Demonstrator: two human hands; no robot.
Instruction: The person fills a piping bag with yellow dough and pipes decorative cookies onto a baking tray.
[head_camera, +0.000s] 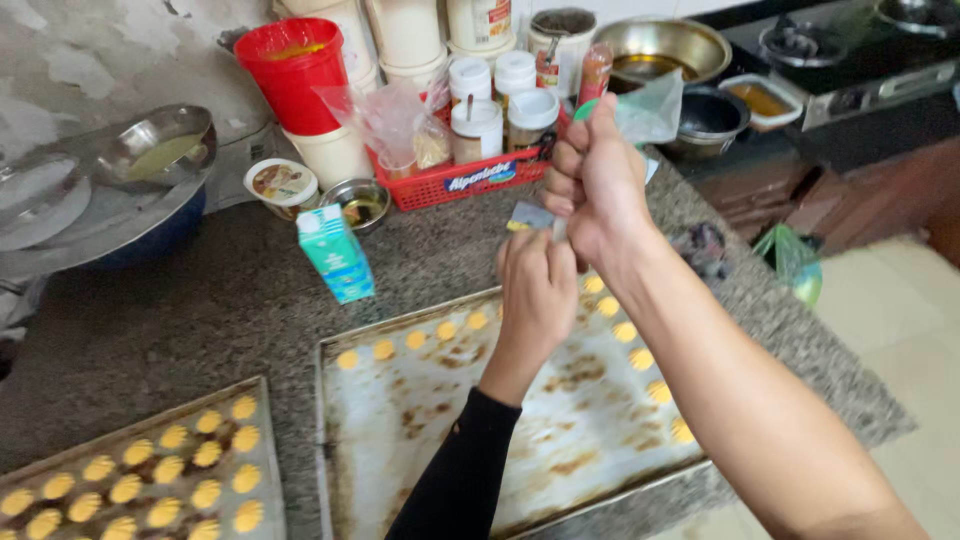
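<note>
My right hand (597, 185) is raised above the counter, fist closed around the gathered top of a clear plastic bag (652, 108). Just below it, my left hand (537, 290), in a black sleeve, curls around the bag's lower end, where a small grey tip (530, 215) with a yellow smear sticks out to the left. Both hands hover over the far edge of a stained metal baking tray (420, 440). Small yellow dough pieces (445, 330) line the tray's far and right edges. A second tray (262, 400) at the lower left holds several rows of the same dough.
A teal carton (335, 252) stands on the granite counter (200, 310). Behind it are a red basket (470, 182) of jars, a red bucket (290, 62), steel bowls (160, 150) and a stove (850, 60). The counter ends at the right above a tiled floor.
</note>
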